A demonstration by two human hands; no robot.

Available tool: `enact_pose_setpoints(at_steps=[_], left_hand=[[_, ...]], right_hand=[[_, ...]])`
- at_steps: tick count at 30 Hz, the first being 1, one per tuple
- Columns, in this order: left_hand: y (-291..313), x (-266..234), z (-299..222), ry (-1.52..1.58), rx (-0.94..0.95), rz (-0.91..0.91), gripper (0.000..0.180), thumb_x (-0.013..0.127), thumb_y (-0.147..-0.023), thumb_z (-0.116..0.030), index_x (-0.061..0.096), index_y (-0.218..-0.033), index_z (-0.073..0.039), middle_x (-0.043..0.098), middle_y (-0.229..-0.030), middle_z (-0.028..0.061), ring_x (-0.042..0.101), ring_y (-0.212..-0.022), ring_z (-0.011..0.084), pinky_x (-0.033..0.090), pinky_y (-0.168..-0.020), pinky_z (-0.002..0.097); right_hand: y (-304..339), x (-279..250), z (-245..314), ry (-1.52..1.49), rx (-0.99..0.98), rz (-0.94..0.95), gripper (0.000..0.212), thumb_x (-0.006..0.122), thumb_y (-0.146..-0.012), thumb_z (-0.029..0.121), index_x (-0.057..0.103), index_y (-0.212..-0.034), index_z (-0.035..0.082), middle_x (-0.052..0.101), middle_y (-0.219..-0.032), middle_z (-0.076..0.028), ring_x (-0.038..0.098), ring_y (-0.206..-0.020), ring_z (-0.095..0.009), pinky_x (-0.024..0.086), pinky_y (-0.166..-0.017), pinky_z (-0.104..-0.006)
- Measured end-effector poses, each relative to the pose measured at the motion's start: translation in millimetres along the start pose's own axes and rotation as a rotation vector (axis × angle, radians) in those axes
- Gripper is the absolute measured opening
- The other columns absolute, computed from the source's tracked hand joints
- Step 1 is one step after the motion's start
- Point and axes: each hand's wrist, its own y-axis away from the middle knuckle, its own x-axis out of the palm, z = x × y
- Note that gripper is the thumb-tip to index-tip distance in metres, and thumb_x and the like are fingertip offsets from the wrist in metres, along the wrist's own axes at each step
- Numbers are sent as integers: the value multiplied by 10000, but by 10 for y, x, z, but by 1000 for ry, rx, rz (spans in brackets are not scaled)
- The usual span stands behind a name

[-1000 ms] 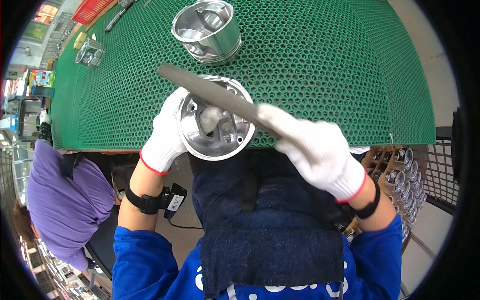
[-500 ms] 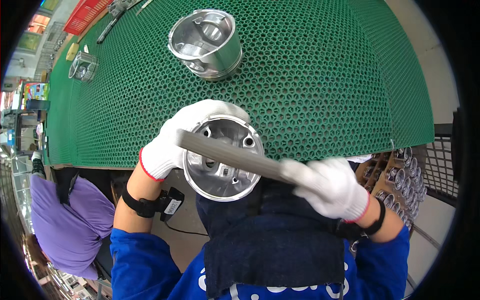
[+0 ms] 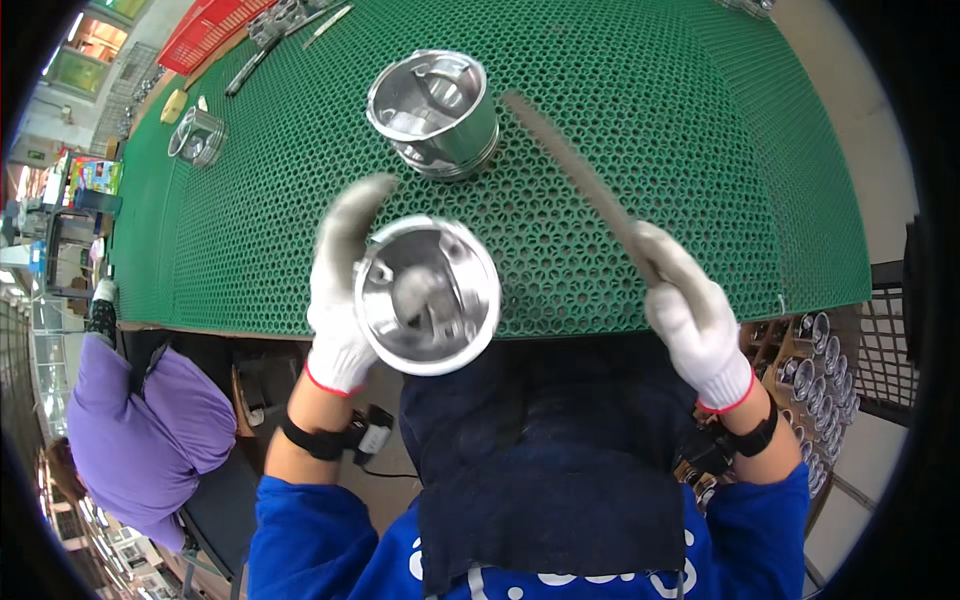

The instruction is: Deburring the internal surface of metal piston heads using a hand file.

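A silver metal piston [image 3: 372,318], its hollow side facing up, is in my white-gloved left hand [image 3: 338,290] near the front edge of the table. Motion blurs the piston, and part of my grip is hidden by it. To its right, my gloved right hand [image 3: 690,320] is closed on one end of a long grey flat file [image 3: 580,170]. The file slants up and left over the mat, apart from the held piston. Beyond my hands, a second piston [image 3: 440,120] stands hollow side up on the green mat [image 3: 600,270].
A smaller-looking piston [image 3: 198,138] sits at the far left, near a yellow block [image 3: 174,106]. Behind are a dark-handled tool [image 3: 252,70] and a red crate [image 3: 205,35]. Stacked pistons [image 3: 820,380] fill the right side. A person in purple [image 3: 150,430] is at the left.
The file has lifted off the held piston and swung up and right with my right hand. My left hand has shifted and tilted the piston, its fingers now pointing further up.
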Motion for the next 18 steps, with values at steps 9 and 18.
enact_pose_setpoints(at_steps=[9, 18], left_hand=[[268, 175, -172, 234, -197, 80, 1103, 844, -726, -89, 93, -1529, 5, 460, -1409, 198, 517, -1239, 271, 385, -1083, 409], [111, 8, -73, 151, -279, 229, 596, 756, -834, -127, 488, -1354, -13, 597, -1259, 124, 575, -1152, 205, 474, -976, 338]], right_hand=[[82, 4, 89, 40, 85, 24, 447, 553, -923, 82, 509, -1350, -41, 566, -1367, -185, 668, -1072, -261, 506, -925, -315], [667, -250, 271, 283, 15, 201, 423, 647, -828, 132, 625, -1230, 0, 721, -1023, -131, 694, -655, -247, 542, -608, -314]])
